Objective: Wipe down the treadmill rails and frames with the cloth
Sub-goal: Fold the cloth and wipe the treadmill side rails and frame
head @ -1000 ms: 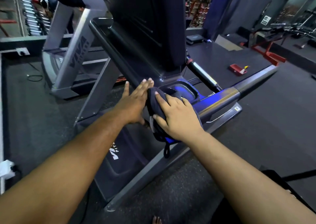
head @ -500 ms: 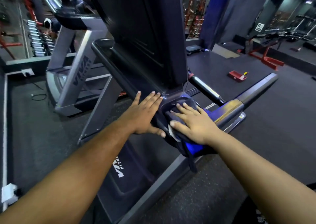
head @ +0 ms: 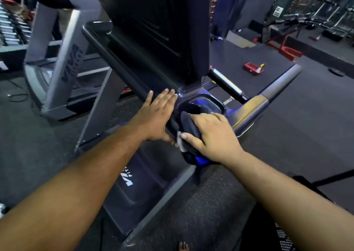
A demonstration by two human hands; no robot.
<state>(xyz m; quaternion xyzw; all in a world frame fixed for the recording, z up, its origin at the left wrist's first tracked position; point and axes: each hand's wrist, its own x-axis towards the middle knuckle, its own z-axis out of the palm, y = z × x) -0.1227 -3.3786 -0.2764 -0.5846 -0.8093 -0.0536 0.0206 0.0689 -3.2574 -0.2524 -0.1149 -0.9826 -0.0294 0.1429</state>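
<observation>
Hands are busy at the corner of the big dark treadmill (head: 153,39), right where the console meets the side rail. The right hand (head: 212,133) presses down on a dark blue bunched-up cloth (head: 189,128), fingers curled over it and thumb tucked against its side, so the cloth is held tight. The cloth sits on the edge beside the small black cup-holder tray (head: 203,102). Half a second ago the cloth covered more of that tray — now it has slid back toward the person, and the tray shows again. The left hand (head: 157,116) lies flat on the dark frame bar (head: 115,59) with fingers straight, holding nothing, and it has hardly moved; it looks like it is just steadying the body.

So the tray corner seems wiped. The long grey side rail (head: 268,95) running away to the right probably comes next — it looks untouched, though I cannot be sure.
</observation>
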